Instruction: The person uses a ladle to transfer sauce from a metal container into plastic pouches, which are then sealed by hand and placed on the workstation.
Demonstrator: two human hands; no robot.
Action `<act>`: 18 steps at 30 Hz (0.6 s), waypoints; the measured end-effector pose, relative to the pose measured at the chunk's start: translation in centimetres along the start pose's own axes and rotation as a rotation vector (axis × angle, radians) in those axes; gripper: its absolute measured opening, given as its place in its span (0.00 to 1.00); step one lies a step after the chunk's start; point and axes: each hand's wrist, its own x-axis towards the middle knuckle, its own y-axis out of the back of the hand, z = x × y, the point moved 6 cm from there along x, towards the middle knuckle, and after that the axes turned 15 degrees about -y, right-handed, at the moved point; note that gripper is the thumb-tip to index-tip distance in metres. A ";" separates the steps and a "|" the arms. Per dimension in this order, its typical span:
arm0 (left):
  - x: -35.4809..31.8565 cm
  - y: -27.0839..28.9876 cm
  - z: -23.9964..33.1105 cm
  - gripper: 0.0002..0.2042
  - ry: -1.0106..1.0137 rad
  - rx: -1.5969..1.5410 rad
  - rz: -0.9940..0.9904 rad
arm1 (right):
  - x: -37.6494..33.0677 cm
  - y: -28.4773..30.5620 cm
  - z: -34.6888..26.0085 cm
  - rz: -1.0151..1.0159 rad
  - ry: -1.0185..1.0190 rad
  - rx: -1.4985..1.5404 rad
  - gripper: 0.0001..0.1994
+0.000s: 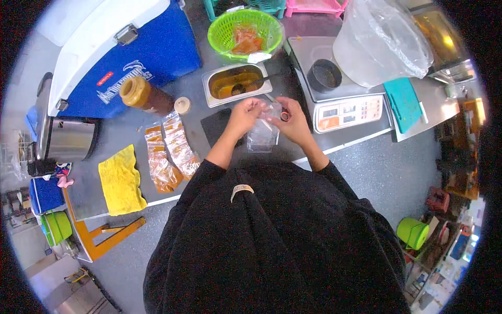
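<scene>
A clear plastic bag (272, 109) was held above the counter (193, 86), apparently pinched between the left hand (244, 117) and right hand (294, 122); it was judged light, limp and slippery, best gripped by its edges.

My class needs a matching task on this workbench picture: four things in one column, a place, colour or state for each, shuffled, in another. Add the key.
Column 1
1. Clear plastic bag
2. Cloth
3. Metal pan
4. Basket

Column 2
A. Bright green, with plastic packaging inside
B. Between the left hand and the right hand
C. Holding brownish liquid and a ladle
D. Yellow, spread near the counter's front edge

Pairs: 1-B, 2-D, 3-C, 4-A
</scene>
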 end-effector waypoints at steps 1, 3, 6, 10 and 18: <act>0.0 0.0 0.5 0.08 0.000 0.003 0.003 | 0.2 0.4 -0.4 -0.002 0.002 0.003 0.21; 0.0 0.3 1.8 0.08 -0.047 -0.038 0.031 | 0.6 -0.8 0.0 -0.424 -0.288 0.558 0.24; -0.8 0.2 3.8 0.09 0.054 -0.176 0.076 | 0.8 -0.9 -0.4 -0.554 -0.412 0.502 0.24; -1.8 0.9 4.6 0.10 0.092 -0.321 0.241 | 1.0 -0.8 -1.5 -0.448 -0.379 0.996 0.23; -2.8 1.6 5.5 0.14 -0.150 -0.546 0.738 | -1.1 -3.8 -3.1 -0.545 -0.538 1.042 0.24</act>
